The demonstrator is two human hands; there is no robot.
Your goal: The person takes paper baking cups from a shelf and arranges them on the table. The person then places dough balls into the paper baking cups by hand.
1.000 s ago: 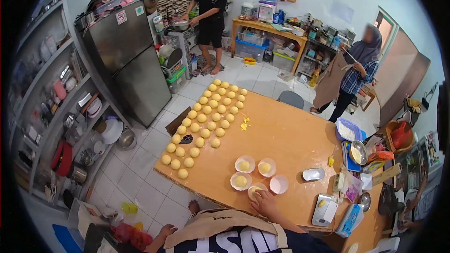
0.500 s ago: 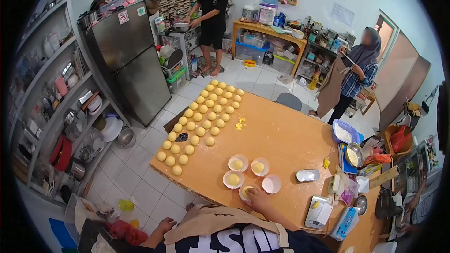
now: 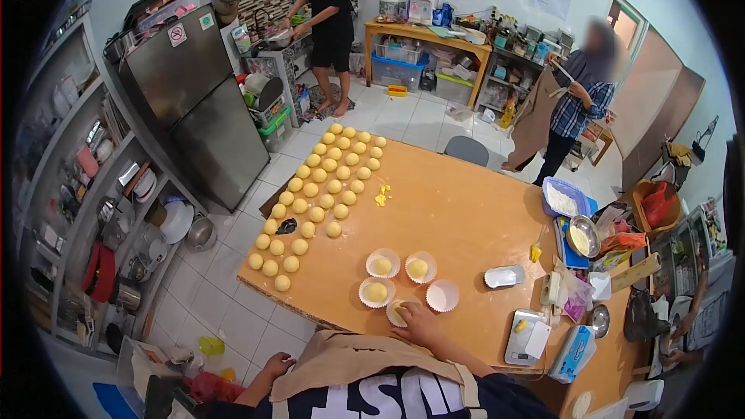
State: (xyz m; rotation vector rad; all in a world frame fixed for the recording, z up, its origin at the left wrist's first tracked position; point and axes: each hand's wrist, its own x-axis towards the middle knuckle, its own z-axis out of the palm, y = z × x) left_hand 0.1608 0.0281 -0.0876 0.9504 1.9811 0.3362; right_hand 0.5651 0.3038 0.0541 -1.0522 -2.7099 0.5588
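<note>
My right hand (image 3: 421, 324) reaches into a white paper baking cup (image 3: 393, 321) near the front edge of the table, its fingers on a pale yellow dough ball (image 3: 399, 310) that they partly hide. Three more cups hold a ball each: a left cup (image 3: 365, 299), a back cup (image 3: 372, 265) and a right cup (image 3: 431, 261). Beside them, another paper cup (image 3: 443, 296) has nothing in it. Several rows of dough balls (image 3: 318, 174) cover the left part of the wooden table (image 3: 466, 209). By my left side hangs my left hand (image 3: 277, 365), empty, its fingers loosely apart.
On the right stand a metal tin (image 3: 504, 276), a kitchen scale (image 3: 528, 337), a tissue pack (image 3: 573, 354), a basin of flour (image 3: 565, 200) and a steel bowl (image 3: 583, 236). One person (image 3: 332, 19) works at the counter; another person (image 3: 578, 101) holds a brown apron.
The view has shifted slightly, so everything sits a bit further left and higher. My right hand stays at the same cup, its fingers still on the dough ball.
</note>
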